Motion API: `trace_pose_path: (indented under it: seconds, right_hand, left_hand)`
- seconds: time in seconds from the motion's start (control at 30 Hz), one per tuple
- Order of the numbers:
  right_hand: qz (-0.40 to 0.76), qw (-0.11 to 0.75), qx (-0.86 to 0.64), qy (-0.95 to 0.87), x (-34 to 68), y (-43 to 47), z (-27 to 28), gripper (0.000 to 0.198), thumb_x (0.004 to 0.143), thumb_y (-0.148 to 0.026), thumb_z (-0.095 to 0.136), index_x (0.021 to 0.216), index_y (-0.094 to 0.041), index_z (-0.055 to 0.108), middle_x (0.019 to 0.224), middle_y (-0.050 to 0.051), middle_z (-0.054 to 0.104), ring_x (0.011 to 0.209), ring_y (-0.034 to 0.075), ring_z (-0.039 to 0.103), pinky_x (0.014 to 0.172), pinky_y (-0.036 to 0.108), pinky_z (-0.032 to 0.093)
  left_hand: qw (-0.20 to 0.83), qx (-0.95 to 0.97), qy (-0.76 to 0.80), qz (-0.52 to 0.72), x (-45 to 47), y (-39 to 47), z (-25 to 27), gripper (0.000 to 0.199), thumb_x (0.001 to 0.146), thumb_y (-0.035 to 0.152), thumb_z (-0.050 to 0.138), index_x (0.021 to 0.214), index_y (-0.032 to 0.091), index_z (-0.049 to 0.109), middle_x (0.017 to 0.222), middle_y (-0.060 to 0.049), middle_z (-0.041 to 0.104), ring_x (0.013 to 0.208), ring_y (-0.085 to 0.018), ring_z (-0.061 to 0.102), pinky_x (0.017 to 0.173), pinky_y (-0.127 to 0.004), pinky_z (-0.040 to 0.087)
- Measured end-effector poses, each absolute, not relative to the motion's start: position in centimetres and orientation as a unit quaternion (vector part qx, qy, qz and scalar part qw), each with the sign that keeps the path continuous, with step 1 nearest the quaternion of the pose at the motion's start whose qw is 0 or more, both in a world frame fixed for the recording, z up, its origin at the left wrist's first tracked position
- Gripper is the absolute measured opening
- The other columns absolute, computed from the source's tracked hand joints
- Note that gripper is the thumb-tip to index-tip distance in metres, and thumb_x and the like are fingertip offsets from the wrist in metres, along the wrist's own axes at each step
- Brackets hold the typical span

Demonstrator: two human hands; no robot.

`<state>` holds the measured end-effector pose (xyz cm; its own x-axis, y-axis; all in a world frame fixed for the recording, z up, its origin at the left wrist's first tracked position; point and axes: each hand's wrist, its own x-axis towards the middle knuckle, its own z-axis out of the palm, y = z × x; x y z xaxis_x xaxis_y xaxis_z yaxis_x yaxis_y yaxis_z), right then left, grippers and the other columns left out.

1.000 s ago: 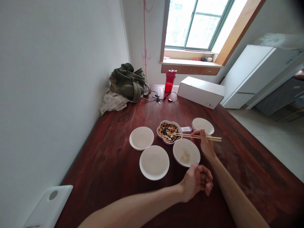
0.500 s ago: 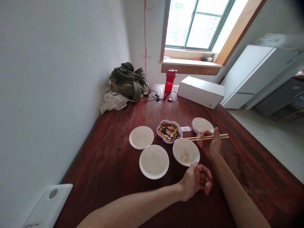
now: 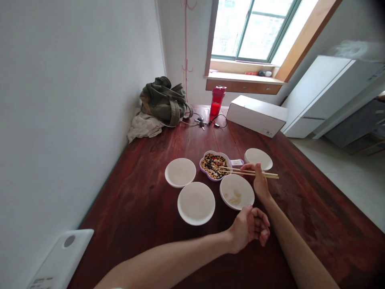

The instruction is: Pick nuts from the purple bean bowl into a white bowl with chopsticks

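My right hand [image 3: 260, 185] is closed on a pair of wooden chopsticks [image 3: 272, 175]. Their tips reach into the mixed beans and grains [image 3: 210, 165] in a purple-rimmed, flower-shaped dish [image 3: 206, 176] with a labelled handle [image 3: 236, 162]. Just below is a white bowl [image 3: 229, 182] with a few pale, flat pieces [image 3: 236, 197] in it. My left hand [image 3: 249, 229] lies at that bowl's near edge, thumb by the rim, fingers loosely curled with nothing visible in them. Two white bowls, one farther [image 3: 180, 172] and one nearer [image 3: 196, 203], stand to the left.
Another white bowl [image 3: 258, 157] stands behind my right hand. Farther back on the dark red table [image 3: 135, 208] are a green bag [image 3: 164, 102], keys [image 3: 201, 123], a red shaker bottle [image 3: 216, 102] and a white box [image 3: 257, 116]. A white device [image 3: 63, 257] sits at the lower left.
My right hand has moved left, and the chopstick tips have gone from above the white bowl's far rim into the beans. Another pale piece shows in the bowl. My left hand stays put.
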<state>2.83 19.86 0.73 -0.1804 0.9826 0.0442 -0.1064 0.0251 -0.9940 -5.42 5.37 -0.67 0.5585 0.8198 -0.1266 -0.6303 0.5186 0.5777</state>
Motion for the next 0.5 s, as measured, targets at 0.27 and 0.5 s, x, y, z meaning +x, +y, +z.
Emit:
trace_pose_path:
  seconds: [0.27,0.5]
  right_hand:
    - [0.483,0.496,-0.449,-0.565,2.91,20.02,0.14,0.064,0.095,-0.075,0.041,0.082,-0.022,0.074,0.071,0.004,0.072,0.06,0.018,0.065,0.054,0.028,0.048]
    - [0.472,0.518,-0.461,-0.545,2.74,19.76,0.18,0.067,0.094,-0.076,0.042,0.079,-0.02,0.075,0.068,0.005,0.072,0.06,0.019,0.066,0.055,0.029,0.051]
  left_hand:
    - [0.851,0.241,0.195,0.424,-5.38,5.37,-0.75,0.057,0.094,0.063,0.022,0.087,0.017,0.056,0.06,-0.002,0.05,0.054,-0.017,0.048,0.058,-0.031,0.039]
    - [0.853,0.236,0.201,0.421,-5.42,5.41,-0.51,0.057,0.096,0.059,0.019,0.087,0.017,0.056,0.06,-0.002,0.049,0.055,-0.018,0.048,0.058,-0.031,0.039]
